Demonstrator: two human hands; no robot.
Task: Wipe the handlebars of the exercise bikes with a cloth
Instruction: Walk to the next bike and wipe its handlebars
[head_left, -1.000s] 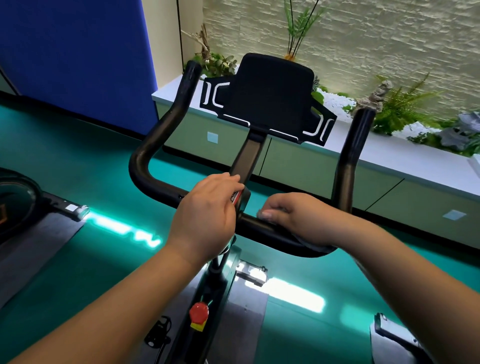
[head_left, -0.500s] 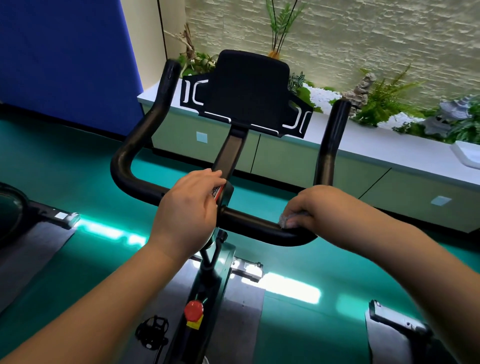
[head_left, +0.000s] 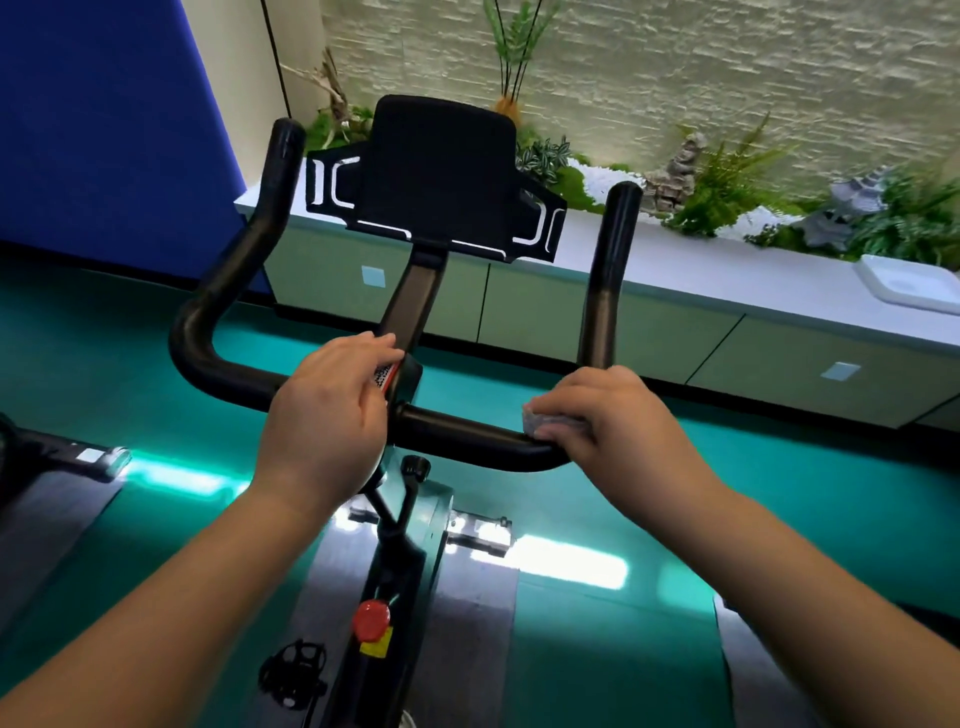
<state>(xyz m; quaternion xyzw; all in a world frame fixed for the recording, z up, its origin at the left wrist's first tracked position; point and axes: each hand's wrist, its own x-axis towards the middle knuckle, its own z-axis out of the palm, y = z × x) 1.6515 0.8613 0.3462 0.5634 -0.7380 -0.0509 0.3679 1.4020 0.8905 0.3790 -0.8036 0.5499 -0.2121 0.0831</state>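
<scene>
- The cloth (head_left: 556, 420), a pale wad, sits on the right bend of the black handlebar (head_left: 467, 436), mostly hidden under the hand.
- The right hand (head_left: 618, 421) has its grip curled round the cloth and bar together.
- The left hand (head_left: 327, 415) rests over the bar beside the centre stem (head_left: 415, 296); its grip looks loosely closed on the bar, though the fingertips are hard to read.
- Above stands the black tablet holder (head_left: 441, 171).
- A red knob (head_left: 371, 619) shows on the frame below.
</scene>
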